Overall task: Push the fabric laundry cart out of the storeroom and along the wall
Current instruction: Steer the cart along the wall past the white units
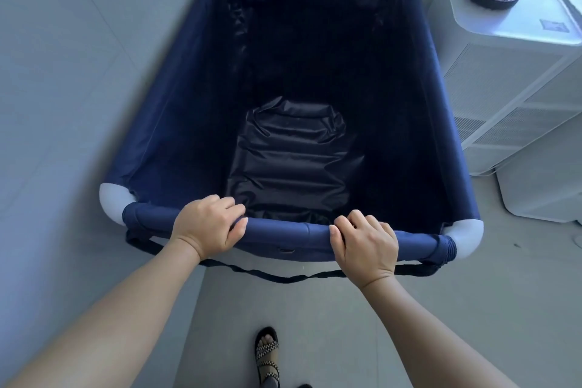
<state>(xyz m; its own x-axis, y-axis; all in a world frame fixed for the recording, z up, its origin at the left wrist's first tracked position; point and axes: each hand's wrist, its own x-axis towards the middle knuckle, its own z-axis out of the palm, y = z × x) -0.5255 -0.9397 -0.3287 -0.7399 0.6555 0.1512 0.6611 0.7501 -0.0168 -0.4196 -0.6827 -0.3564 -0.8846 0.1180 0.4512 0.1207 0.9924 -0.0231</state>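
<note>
The fabric laundry cart point(195, 98) is a deep navy-blue bin with white rounded corner caps, filling the middle of the head view. Nothing lies inside it but its creased fabric floor. My left hand point(206, 228) is wrapped over the near rim bar, left of centre. My right hand point(367, 241) grips the same bar, right of centre. A dark strap point(283, 278) hangs loose below the bar.
A pale tiled wall point(63, 104) runs close along the cart's left side. A white appliance point(510, 88) with a round black fan on top stands to the right, near the cart's right rim. Grey floor point(315, 318) lies below, with my sandalled foot point(267, 353).
</note>
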